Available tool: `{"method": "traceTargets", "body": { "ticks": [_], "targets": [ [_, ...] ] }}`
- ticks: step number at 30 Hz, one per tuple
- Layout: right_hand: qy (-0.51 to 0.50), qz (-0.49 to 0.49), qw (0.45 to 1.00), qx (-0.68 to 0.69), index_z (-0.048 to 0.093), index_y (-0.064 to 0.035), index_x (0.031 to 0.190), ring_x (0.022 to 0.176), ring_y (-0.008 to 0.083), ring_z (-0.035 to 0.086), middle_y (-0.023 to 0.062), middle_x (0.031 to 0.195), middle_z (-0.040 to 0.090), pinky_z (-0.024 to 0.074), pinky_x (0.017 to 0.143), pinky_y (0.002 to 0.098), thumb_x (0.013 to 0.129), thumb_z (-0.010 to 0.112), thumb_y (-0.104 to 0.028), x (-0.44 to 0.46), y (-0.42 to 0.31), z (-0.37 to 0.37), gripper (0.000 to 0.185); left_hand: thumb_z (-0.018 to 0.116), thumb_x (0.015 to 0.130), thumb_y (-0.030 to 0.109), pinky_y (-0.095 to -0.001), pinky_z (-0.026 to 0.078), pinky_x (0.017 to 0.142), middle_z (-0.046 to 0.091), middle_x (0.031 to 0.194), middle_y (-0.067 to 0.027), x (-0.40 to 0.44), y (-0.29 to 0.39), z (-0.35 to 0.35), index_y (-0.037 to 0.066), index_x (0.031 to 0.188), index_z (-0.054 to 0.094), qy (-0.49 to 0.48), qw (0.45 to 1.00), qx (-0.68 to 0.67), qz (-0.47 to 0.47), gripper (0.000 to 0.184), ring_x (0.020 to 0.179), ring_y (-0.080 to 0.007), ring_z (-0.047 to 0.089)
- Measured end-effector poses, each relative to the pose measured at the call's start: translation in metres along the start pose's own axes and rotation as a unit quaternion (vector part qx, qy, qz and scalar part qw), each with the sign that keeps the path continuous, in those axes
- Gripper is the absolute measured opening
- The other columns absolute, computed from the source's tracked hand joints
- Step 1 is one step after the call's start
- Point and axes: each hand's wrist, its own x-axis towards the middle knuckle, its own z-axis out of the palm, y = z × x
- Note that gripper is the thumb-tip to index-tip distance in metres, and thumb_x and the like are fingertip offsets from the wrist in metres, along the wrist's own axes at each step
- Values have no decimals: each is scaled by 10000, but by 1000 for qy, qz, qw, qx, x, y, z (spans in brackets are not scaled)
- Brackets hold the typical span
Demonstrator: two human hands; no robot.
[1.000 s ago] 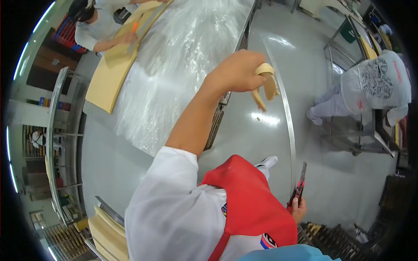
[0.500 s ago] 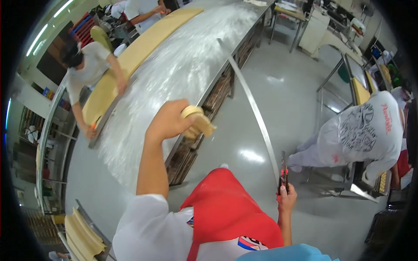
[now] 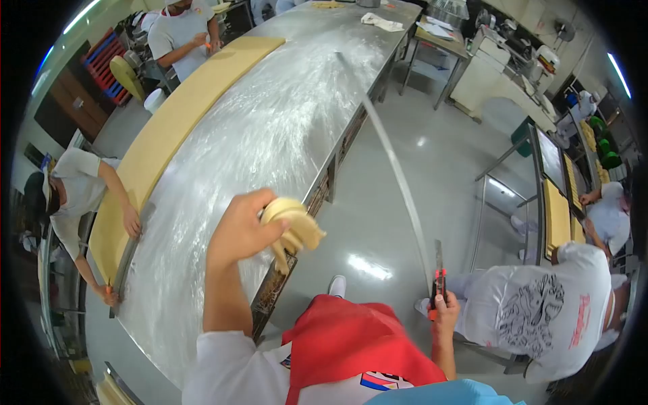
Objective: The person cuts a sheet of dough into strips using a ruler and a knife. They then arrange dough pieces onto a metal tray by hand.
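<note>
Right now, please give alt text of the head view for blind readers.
A person's left hand holds yellow dough strips near a long shiny table bearing a yellow slab; the right hand holds a red-and-black utility knife.

Our count: one cutter, one metal strip, one dough bundle.
We see one red-and-black cutter (image 3: 439,280), one long metal strip (image 3: 391,148), one bundle of dough strips (image 3: 294,228) (overlapping, can't count strips); one long dough sheet (image 3: 158,125) and one white cloth (image 3: 382,23) on one film-covered table (image 3: 256,128); at least four co-workers (image 3: 560,304).
</note>
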Motion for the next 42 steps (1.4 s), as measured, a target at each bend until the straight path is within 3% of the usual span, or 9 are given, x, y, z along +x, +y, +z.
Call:
{"method": "traceTargets", "body": {
  "ticks": [3, 6, 13, 15, 17, 30, 36, 40, 42],
  "targets": [
    [31, 0, 999, -12, 679, 3, 1107, 602, 106, 609, 17, 777, 637, 464, 495, 256, 984, 716, -285, 54, -18, 7, 315, 780, 837, 189, -292, 483, 688, 659, 802, -24, 94, 1, 22, 14, 915, 668, 31, 999, -37, 7, 221, 767, -93, 584],
    [56, -45, 997, -36, 668, 8, 1115, 582, 110, 594, 14, 759, 620, 456, 479, 258, 983, 723, -299, 116, -12, 6, 338, 769, 869, 173, -284, 479, 708, 662, 825, -4, 179, -2, 46, 16, 939, 667, 48, 996, -75, 4, 200, 788, -90, 583],
    [89, -1, 996, 6, 671, -13, 1059, 528, 96, 550, 24, 710, 621, 414, 454, 250, 984, 719, -259, 293, -25, 16, 262, 774, 882, 143, -280, 476, 678, 665, 832, 2, 371, -22, 84, 24, 965, 685, 92, 979, -181, -22, 171, 747, -81, 573],
    [93, 16, 995, 33, 675, -15, 1063, 523, 91, 539, 29, 696, 628, 407, 457, 250, 988, 711, -261, 360, -40, 13, 259, 781, 879, 148, -281, 477, 663, 661, 805, 0, 419, -6, 90, 14, 944, 683, 86, 980, -174, -32, 178, 730, -83, 575],
    [96, -18, 995, 8, 674, -17, 1048, 512, 83, 523, 31, 687, 634, 392, 456, 248, 997, 700, -276, 426, -62, 18, 265, 791, 875, 155, -277, 477, 646, 666, 780, -12, 466, 7, 87, -2, 914, 680, 93, 992, 16, -79, 196, 715, -84, 584],
    [98, -62, 993, -35, 647, -33, 1006, 502, 80, 504, 25, 672, 587, 380, 432, 249, 1013, 663, -232, 783, -215, 38, 200, 850, 855, 132, -255, 500, 567, 703, 808, -50, 731, -33, 119, 1, 1005, 635, 290, 912, -257, -133, 293, 693, -122, 668],
    [142, -76, 986, -50, 650, -26, 1013, 496, 84, 505, 19, 669, 578, 377, 429, 245, 1009, 683, -271, 886, -234, 57, 247, 873, 835, 165, -263, 547, 593, 704, 852, -61, 946, -69, 119, 5, 1055, 618, 320, 902, -271, -108, 373, 689, -140, 690],
    [134, -93, 985, -52, 659, -25, 1007, 507, 79, 506, 10, 669, 571, 381, 443, 241, 1007, 694, -294, 946, -263, 73, 271, 864, 859, 279, -282, 540, 581, 688, 826, -64, 1141, -76, 53, -2, 1017, 628, 364, 917, -141, -78, 400, 679, -135, 669],
    [121, -82, 987, -59, 662, -26, 1014, 515, 75, 503, 7, 672, 575, 381, 453, 239, 1007, 696, -297, 977, -271, 73, 273, 836, 891, 323, -281, 502, 549, 675, 811, -55, 1254, -76, 1, -27, 1083, 658, 392, 896, -210, -15, 437, 640, -125, 629]
  ]
}}
